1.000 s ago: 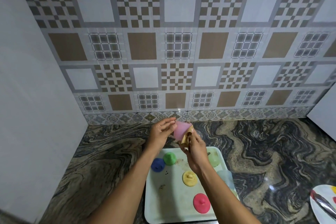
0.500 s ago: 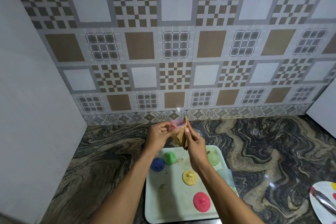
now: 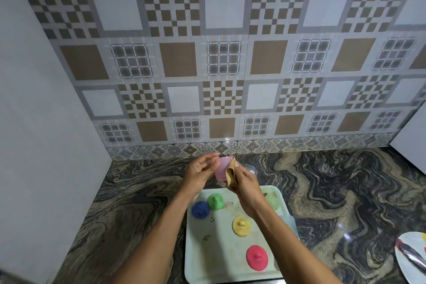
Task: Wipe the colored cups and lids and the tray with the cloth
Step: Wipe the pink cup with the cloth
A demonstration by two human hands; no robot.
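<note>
Left hand (image 3: 201, 172) holding pink cup (image 3: 221, 169), right hand (image 3: 247, 188) pressing cloth (image 3: 231, 176) against it

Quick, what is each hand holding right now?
Left hand: grips the pink cup.
Right hand: pinches the brown cloth against that cup.

Pink cup (image 3: 220, 171) is tilted, pinched in the left hand (image 3: 200, 173), with the tan cloth (image 3: 231, 176) bunched against it by the right hand (image 3: 247, 188). Just below both hands, a smudgy pale tray (image 3: 214, 256) holds a yellow lid (image 3: 241, 226) and a red lid (image 3: 256, 257).
</note>
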